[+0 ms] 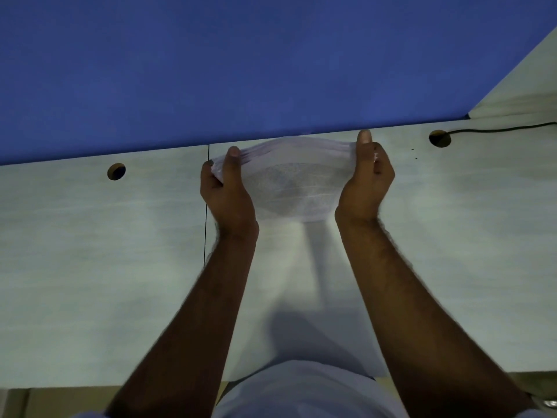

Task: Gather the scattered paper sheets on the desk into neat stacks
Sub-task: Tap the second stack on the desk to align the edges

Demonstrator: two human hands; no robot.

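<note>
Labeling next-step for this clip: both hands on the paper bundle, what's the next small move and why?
Probably tap the paper bundle edge-down on the desk to square it. The left hand and right hand grip its two ends, it looks lifted and blurred, and its top sheet edges fan unevenly.

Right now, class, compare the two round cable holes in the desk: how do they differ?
The left cable hole sits left of the left hand; the right cable hole lies beyond the right hand. A black cable runs from the right hole; none shows at the left hole. The right hole lies nearer the desk's corner. Both are round cut-outs close to the blue partition.
</note>
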